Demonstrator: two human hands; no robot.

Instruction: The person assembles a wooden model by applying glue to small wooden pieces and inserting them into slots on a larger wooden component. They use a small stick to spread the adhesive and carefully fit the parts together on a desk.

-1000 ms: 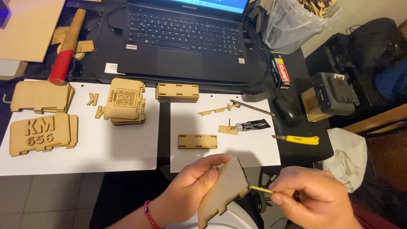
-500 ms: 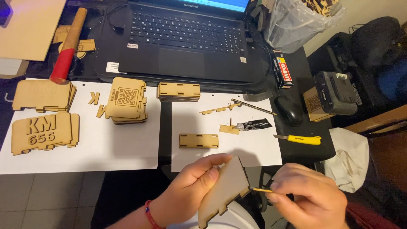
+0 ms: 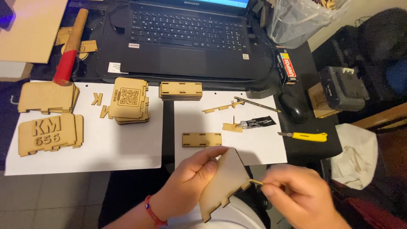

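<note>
Gripping a wooden panel (image 3: pixel 224 182) and thin stick (image 3: pixel 255 182), both hands work above the paper-covered desk (image 3: pixel 127 148).

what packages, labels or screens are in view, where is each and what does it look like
Laptop screen: top edge, a thin bright strip above the black keyboard.
Glue box: right of the laptop, long, black, red and yellow.
Glue tube: on the right white sheet, small, black and silver.
White sticker: left of the laptop, rectangular.
Wooden panel stack: left sheet, top piece bears an engraved square code.
Cardboard box: right of the mouse, small, brown.

panel (image 3: pixel 224 182): matt thin wood | sheet (image 3: pixel 231 123): smooth white paper
</note>
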